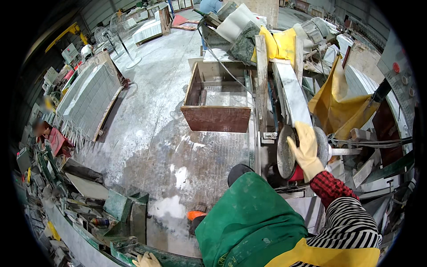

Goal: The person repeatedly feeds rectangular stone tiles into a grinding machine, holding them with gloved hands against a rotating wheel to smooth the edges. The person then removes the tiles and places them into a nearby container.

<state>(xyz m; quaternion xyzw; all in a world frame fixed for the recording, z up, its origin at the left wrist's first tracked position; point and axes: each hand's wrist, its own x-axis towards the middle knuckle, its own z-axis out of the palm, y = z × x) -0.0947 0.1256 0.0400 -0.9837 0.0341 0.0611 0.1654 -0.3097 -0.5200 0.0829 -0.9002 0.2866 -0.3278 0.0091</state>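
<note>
My right hand (307, 151), in a cream rubber glove, lies over the near end of a long white marble strip (290, 95). Its fingers are stretched out and the thumb stands apart toward a round grey disc (285, 151). The strip runs away from me through the machine, under yellow flaps (279, 44). At the lower edge, my left hand (147, 260), gloved alike, rests by a green metal edge (178, 253); only its fingers show, somewhat apart, with nothing visible in them.
A wooden box (216, 119) stands left of the machine. A yellow sheet (340, 104) hangs at its right. Stacked pale slabs (89, 100) lean on a rack at the left, near a person in red (58, 142). Stone offcuts (86, 186) lie lower left; the floor (155, 133) looks wet.
</note>
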